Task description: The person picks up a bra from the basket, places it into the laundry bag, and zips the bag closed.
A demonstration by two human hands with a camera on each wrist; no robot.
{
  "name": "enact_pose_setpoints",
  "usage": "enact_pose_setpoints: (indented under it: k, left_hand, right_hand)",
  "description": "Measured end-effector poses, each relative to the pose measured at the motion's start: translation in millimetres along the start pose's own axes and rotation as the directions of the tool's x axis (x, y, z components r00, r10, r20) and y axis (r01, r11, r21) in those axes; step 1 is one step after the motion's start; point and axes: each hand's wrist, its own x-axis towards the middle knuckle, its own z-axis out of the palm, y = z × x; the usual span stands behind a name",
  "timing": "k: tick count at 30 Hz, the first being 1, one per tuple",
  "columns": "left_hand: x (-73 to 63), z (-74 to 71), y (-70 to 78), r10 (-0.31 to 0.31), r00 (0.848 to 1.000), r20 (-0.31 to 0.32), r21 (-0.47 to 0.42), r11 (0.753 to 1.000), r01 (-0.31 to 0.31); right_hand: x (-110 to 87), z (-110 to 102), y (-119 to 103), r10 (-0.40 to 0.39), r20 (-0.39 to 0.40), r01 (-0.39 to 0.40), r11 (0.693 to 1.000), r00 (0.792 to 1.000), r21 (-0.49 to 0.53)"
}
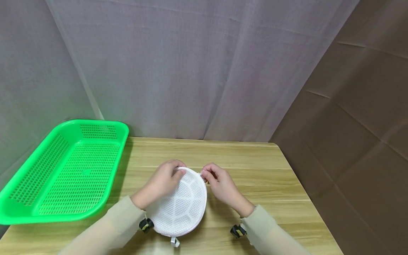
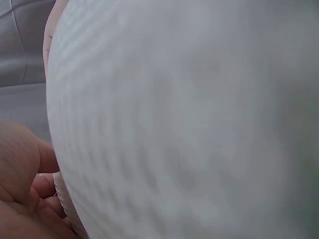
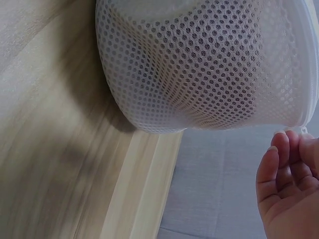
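A round white mesh laundry bag [image 1: 188,203] stands on the table, its zipped rim [image 3: 309,64] and netted side [image 3: 209,55] visible in the right wrist view. My left hand [image 1: 162,179] grips the top edge at the far left, thumb over the mesh lid. At the rim's far right, my right hand [image 1: 223,187] pinches a small white zipper pull [image 3: 303,130] between thumb and fingertips. A loop tab [image 1: 174,242] sticks out from the bag's near edge. Blurred white mesh [image 2: 164,109] fills most of the left wrist view.
On the left stands a green plastic basket [image 1: 117,166] with perforated walls. The wooden table [image 1: 274,184] ends at a grey curtain [image 1: 178,78] behind and a brown cloth [image 1: 357,148] on the right.
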Motion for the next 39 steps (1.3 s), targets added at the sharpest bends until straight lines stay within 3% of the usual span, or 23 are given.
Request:
enact_pose_setpoints:
  k: [13, 27, 39]
  left_hand:
    - [1.7, -3.8, -6.0, -0.036, 0.999, -0.021, -0.002, 0.999, 0.036]
    - [0.1, -10.3, -6.2, -0.027, 0.999, -0.044, -0.006, 1.0, 0.027]
    - [1.4, -18.8, -17.7, -0.07, 0.996, -0.058, -0.011, 0.998, 0.07]
  right_hand:
    - [-1.7, -2.5, 1.6, 0.003, 0.007, -0.003, 1.0, 1.0, -0.003]
    - [-2.6, -3.3, 1.2, 0.002, 0.01, -0.002, 1.0, 1.0, -0.01]
    - [-3.3, -4.7, 2.7, 0.045, 0.031, -0.045, 0.999, 0.999, 0.008]
